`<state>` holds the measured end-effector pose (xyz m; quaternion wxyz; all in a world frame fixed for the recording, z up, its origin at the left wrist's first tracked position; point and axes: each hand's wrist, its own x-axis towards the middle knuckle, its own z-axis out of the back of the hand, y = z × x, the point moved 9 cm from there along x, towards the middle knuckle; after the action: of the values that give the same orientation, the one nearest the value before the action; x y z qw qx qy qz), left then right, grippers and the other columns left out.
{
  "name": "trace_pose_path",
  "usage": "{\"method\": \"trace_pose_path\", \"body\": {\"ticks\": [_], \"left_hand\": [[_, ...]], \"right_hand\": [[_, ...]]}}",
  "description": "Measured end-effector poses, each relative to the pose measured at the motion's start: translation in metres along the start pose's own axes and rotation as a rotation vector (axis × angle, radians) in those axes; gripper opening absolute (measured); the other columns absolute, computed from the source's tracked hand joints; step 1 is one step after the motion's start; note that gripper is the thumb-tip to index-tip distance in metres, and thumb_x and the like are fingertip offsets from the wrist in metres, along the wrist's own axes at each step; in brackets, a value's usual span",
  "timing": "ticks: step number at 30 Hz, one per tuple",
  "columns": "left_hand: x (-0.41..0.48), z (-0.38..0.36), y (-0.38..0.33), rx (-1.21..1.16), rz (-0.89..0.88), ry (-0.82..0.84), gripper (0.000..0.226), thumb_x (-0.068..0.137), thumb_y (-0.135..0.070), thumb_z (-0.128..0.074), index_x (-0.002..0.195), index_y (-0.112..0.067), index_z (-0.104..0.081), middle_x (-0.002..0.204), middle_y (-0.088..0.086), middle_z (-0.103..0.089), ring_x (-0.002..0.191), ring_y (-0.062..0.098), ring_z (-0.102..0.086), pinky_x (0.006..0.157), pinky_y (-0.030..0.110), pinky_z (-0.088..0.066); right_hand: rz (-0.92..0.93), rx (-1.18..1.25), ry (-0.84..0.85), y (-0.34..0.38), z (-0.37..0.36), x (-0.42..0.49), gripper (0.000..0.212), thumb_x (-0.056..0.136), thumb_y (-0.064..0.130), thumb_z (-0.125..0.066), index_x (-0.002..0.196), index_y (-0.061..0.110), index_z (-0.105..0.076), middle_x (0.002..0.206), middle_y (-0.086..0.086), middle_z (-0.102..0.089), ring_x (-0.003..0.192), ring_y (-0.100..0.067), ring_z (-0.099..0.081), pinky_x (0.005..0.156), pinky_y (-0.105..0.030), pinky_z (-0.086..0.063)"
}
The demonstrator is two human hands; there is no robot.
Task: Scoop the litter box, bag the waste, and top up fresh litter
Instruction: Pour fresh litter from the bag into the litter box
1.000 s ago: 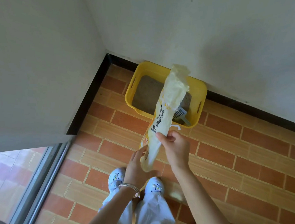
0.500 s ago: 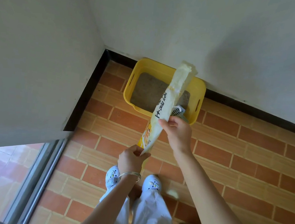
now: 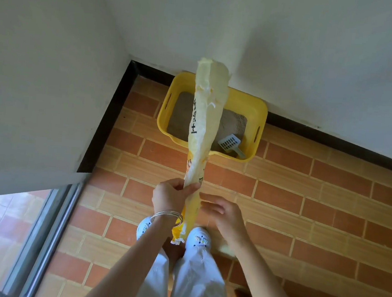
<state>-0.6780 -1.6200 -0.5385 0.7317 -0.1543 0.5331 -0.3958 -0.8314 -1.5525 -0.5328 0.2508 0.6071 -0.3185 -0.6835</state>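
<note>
Grey litter and a pale slotted scoop (image 3: pixel 230 143) are held in the yellow litter box (image 3: pixel 258 111). Above it, the litter bag (image 3: pixel 203 134) is gripped by the left hand (image 3: pixel 170 194); the right hand (image 3: pixel 224 211) is spread beside it.

Lighting: soft, even daylight, brightest at the glass door (image 3: pixel 28 240) below and left of the grip. Shadows: a broad grey one lay on the wall (image 3: pixel 293 50) above the grip, a faint one on the floor (image 3: pixel 327 207) between the shoes. Glare: none. Blur: right hand (image 3: pixel 222 213) smeared beside the grip; left hand (image 3: pixel 170 194) sharp. Distortion: wide-angle bending of wall and skirting lines toward the edges.
</note>
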Motion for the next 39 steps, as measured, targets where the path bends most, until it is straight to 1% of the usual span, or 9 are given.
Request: {"method": "trace_pose_path", "body": {"ticks": [5, 9, 12, 15, 19, 26, 30, 32, 39], "left_hand": [[0.003, -0.004, -0.002, -0.054, 0.055, 0.068, 0.028, 0.054, -0.049, -0.081, 0.051, -0.026, -0.067, 0.059, 0.007, -0.066, 0.060, 0.032, -0.061, 0.068, 0.045, -0.057], [0.005, -0.009, -0.005, -0.120, 0.104, 0.117, 0.024, 0.055, -0.044, -0.084, 0.054, -0.024, -0.070, 0.068, 0.013, -0.071, 0.075, 0.037, -0.069, 0.074, 0.052, -0.057], [0.003, -0.017, -0.006, -0.171, 0.156, 0.150, 0.022, 0.066, -0.027, -0.085, 0.051, -0.020, -0.070, 0.071, 0.014, -0.071, 0.075, 0.036, -0.070, 0.076, 0.050, -0.057], [0.002, -0.021, -0.006, -0.215, 0.194, 0.167, 0.023, 0.068, -0.021, -0.084, 0.051, -0.016, -0.069, 0.071, 0.017, -0.069, 0.073, 0.036, -0.069, 0.077, 0.049, -0.057], [0.007, -0.021, -0.011, -0.193, 0.144, 0.172, 0.021, 0.071, -0.019, -0.082, 0.060, -0.008, -0.068, 0.067, 0.013, -0.066, 0.062, 0.026, -0.063, 0.072, 0.043, -0.057], [0.031, -0.021, -0.049, -0.026, -0.115, 0.228, 0.008, 0.076, -0.026, -0.077, 0.076, -0.024, -0.070, 0.075, -0.002, -0.070, 0.070, 0.013, -0.064, 0.070, 0.022, -0.051], [0.037, -0.024, -0.049, -0.015, -0.212, 0.295, 0.012, 0.078, -0.017, -0.075, 0.088, -0.023, -0.072, 0.080, -0.008, -0.070, 0.072, -0.005, -0.063, 0.073, 0.012, -0.049], [0.036, -0.024, -0.034, -0.003, -0.231, 0.323, 0.019, 0.079, -0.010, -0.073, 0.092, -0.023, -0.071, 0.086, -0.006, -0.071, 0.072, -0.010, -0.062, 0.074, 0.010, -0.047], [0.032, -0.016, 0.021, -0.095, -0.140, 0.363, 0.035, 0.077, 0.004, -0.070, 0.089, -0.029, -0.070, 0.096, -0.004, -0.071, 0.090, 0.000, -0.065, 0.081, 0.014, -0.048]], "right_hand": [[-0.065, -0.008, 0.126, -0.042, -0.022, -0.019, 0.055, 0.067, 0.009, -0.081, 0.114, 0.028, -0.060, 0.119, 0.008, -0.062, 0.109, -0.002, -0.058, 0.092, -0.019, -0.045], [-0.026, -0.180, 0.076, -0.060, -0.032, -0.023, 0.082, 0.057, 0.024, -0.085, 0.128, 0.034, -0.046, 0.126, 0.018, -0.050, 0.112, 0.007, -0.049, 0.093, -0.018, -0.041], [0.077, -0.260, -0.085, -0.058, -0.027, -0.020, 0.073, 0.055, 0.030, -0.082, 0.122, 0.025, -0.052, 0.117, 0.012, -0.055, 0.107, 0.005, -0.051, 0.090, -0.015, -0.042], [0.182, -0.341, -0.247, -0.044, -0.019, -0.017, 0.050, 0.057, 0.011, -0.078, 0.102, 0.023, -0.061, 0.102, 0.009, -0.062, 0.098, 0.008, -0.053, 0.084, -0.011, -0.041], [0.265, -0.277, -0.329, -0.020, -0.016, -0.014, 0.022, 0.063, 0.006, -0.058, 0.078, 0.017, -0.069, 0.082, 0.011, -0.068, 0.079, 0.001, -0.062, 0.071, -0.021, -0.051], [0.189, 0.004, -0.315, -0.021, -0.004, -0.001, 0.025, 0.077, -0.010, -0.064, 0.082, 0.013, -0.072, 0.083, 0.003, -0.074, 0.083, -0.015, -0.070, 0.077, -0.034, -0.055], [0.226, -0.006, -0.276, -0.003, 0.004, 0.009, 0.026, 0.079, -0.005, -0.067, 0.072, 0.020, -0.065, 0.076, 0.017, -0.072, 0.079, 0.000, -0.067, 0.073, -0.011, -0.047], [0.232, -0.047, -0.243, 0.003, 0.004, 0.016, 0.023, 0.080, -0.004, -0.067, 0.072, 0.018, -0.062, 0.075, 0.011, -0.071, 0.079, -0.002, -0.067, 0.073, -0.013, -0.047], [0.220, -0.143, -0.232, 0.008, 0.011, 0.032, 0.032, 0.080, -0.008, -0.063, 0.067, 0.021, -0.055, 0.075, 0.007, -0.068, 0.075, -0.002, -0.065, 0.070, -0.015, -0.047]]}}
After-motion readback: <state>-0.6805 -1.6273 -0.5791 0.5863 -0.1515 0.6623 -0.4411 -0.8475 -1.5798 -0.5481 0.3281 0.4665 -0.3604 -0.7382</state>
